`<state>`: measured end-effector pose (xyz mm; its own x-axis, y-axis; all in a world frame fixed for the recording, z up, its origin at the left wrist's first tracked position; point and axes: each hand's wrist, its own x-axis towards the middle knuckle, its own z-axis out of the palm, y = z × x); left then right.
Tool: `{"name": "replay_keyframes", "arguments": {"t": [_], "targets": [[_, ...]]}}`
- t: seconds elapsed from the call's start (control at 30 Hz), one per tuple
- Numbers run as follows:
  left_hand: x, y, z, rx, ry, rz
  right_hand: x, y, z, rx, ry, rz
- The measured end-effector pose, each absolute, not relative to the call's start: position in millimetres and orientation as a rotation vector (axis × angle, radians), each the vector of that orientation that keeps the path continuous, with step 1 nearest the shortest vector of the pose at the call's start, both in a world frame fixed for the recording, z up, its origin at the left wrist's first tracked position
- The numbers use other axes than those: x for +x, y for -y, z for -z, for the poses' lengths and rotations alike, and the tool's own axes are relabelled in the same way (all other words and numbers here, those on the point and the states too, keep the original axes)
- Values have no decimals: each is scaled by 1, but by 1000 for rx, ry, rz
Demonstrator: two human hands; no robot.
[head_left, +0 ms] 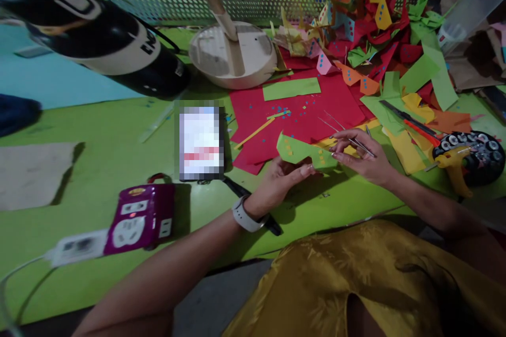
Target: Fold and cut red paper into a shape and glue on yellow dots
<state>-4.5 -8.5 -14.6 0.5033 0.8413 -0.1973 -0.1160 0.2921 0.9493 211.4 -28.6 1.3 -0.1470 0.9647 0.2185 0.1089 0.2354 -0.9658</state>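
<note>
A folded light-green paper piece [302,152], dotted with small yellow squares in two groups, is held up over the table's front part. My left hand [279,181] pinches it from below, thumb on its lower edge. Metal tweezers [358,145] lie across the fingers of my right hand [366,160], their thin tips pointing up and away to the left. The thumb and a fingertip of that hand are at the right end of the green piece. Beyond both hands, red paper sheets [332,97] carry tiny blue bits, a yellow strip [255,133] and a green paper rectangle [291,89].
Coloured paper cutouts [356,31] are heaped at the back right. An orange-and-black cutter [411,122] and a yellow glue gun [454,160] lie at right. Leftward are a blurred-out screen [201,142], a purple power box [138,216], a fan base [233,58] and a black bottle [118,37].
</note>
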Motion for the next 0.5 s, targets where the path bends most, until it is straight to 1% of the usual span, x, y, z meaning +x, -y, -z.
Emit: {"name": "replay_keyframes", "arguments": {"t": [0.13, 0.3, 0.5], "targets": [[-4, 9, 14, 1041, -889, -761, 216, 27, -2, -1127, 1473, -1048], [-2, 12, 9, 1008, -909, -583, 218, 26, -5, -1144, 1492, -1020], [-2, 15, 5, 1051, -944, -513, 214, 27, -3, -1152, 1528, -979]]}}
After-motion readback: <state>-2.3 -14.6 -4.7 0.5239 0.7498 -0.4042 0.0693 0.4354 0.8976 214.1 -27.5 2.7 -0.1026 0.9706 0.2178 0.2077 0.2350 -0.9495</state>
